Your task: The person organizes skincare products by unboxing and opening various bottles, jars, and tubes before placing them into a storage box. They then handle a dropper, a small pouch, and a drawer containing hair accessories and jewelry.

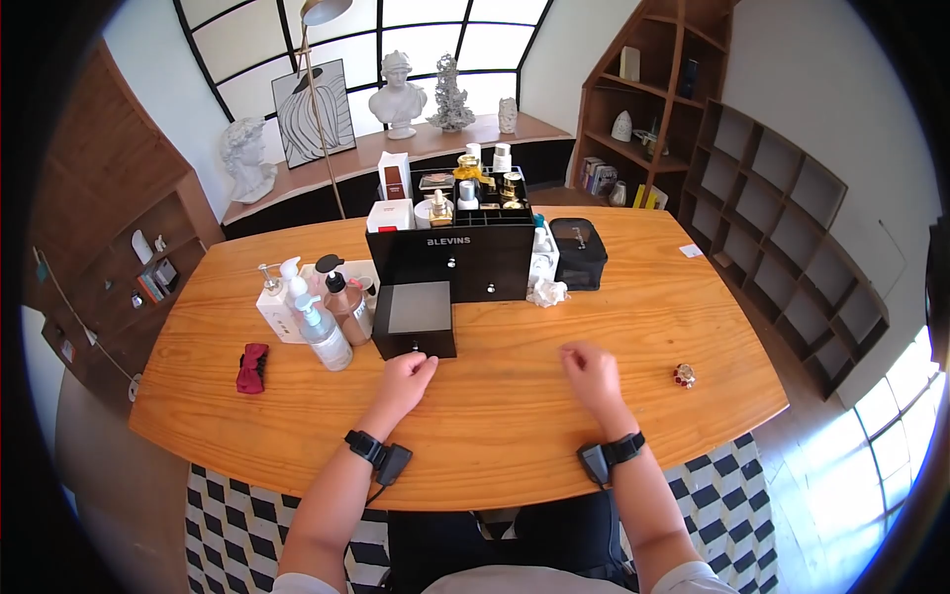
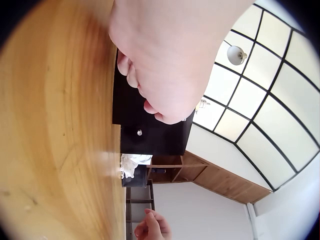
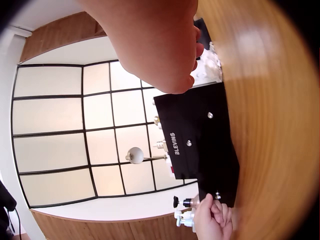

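Observation:
In the head view, my left hand [image 1: 407, 382] is loosely curled in front of the pulled-out black drawer [image 1: 445, 342], right by its small knob [image 1: 416, 347]. The knob shows beyond the fingers, with nothing seen in the hand; whether they touch is unclear. The drawer has a grey bottom [image 1: 420, 307] and holds nothing visible. It belongs to a black BLEVINS organizer [image 1: 411, 259], whose top is filled with cosmetics. My right hand [image 1: 594, 378] is loosely curled over the table, to the right of the drawer, holding nothing. Both hands also appear in the right wrist view.
Left of the drawer stand several pump bottles [image 1: 327, 339] and a dark red bow [image 1: 252, 368]. Crumpled white tissue [image 1: 547, 291] and a black mesh bag [image 1: 578, 255] are right of the organizer. A red-and-gold trinket [image 1: 684, 375] lies on the wooden table [image 1: 515, 426] at the right.

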Demonstrator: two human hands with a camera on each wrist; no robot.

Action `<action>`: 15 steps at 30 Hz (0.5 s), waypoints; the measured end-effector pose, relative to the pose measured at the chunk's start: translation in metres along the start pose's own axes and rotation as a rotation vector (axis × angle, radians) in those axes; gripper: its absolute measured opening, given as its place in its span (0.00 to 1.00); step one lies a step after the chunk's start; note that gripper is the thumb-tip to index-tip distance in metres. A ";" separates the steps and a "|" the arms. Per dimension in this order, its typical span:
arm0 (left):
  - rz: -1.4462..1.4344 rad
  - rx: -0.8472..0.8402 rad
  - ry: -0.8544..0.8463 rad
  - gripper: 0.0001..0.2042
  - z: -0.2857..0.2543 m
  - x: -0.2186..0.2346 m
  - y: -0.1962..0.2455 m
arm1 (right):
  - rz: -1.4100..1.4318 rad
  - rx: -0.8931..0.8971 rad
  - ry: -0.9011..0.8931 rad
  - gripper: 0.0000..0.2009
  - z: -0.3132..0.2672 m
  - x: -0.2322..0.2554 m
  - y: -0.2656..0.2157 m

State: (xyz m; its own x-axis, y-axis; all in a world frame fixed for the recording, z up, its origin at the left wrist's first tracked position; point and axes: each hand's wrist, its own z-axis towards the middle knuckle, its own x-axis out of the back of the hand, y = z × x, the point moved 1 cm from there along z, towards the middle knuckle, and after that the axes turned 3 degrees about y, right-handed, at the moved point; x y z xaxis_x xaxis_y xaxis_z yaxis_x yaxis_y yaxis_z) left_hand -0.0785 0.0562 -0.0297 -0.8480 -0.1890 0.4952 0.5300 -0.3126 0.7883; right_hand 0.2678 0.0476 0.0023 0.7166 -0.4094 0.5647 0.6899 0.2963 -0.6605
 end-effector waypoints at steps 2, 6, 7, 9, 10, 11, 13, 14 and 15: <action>0.021 -0.028 0.017 0.21 -0.002 0.001 0.016 | -0.204 -0.009 0.133 0.12 0.008 0.024 0.014; -0.117 0.070 0.011 0.22 -0.002 0.001 0.011 | -0.807 -0.131 0.310 0.21 -0.001 0.091 0.055; -0.145 0.093 0.019 0.22 -0.002 0.002 0.011 | -0.909 -0.243 0.304 0.21 -0.007 0.102 0.071; -0.202 0.134 0.033 0.22 -0.001 0.002 0.014 | -0.883 -0.444 0.105 0.19 -0.015 0.121 0.094; -0.193 0.113 0.038 0.22 0.000 0.001 0.012 | -0.863 -0.544 0.006 0.18 -0.017 0.127 0.103; -0.182 0.095 0.043 0.22 0.001 0.000 0.008 | -0.775 -0.493 0.051 0.17 -0.018 0.130 0.111; -0.160 0.069 0.044 0.22 0.000 -0.001 0.006 | -0.597 -0.397 0.132 0.13 -0.018 0.128 0.127; -0.150 0.060 0.040 0.22 0.000 0.000 0.009 | -0.604 -0.358 0.099 0.13 -0.015 0.125 0.136; -0.138 0.051 0.035 0.22 0.000 0.000 0.010 | -0.611 -0.322 0.067 0.12 -0.013 0.122 0.138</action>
State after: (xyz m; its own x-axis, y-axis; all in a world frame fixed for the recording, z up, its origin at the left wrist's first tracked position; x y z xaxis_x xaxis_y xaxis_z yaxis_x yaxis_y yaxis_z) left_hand -0.0729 0.0531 -0.0220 -0.9121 -0.1797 0.3685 0.4070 -0.2903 0.8660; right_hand 0.4492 0.0280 -0.0268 0.1947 -0.4767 0.8572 0.8951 -0.2709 -0.3540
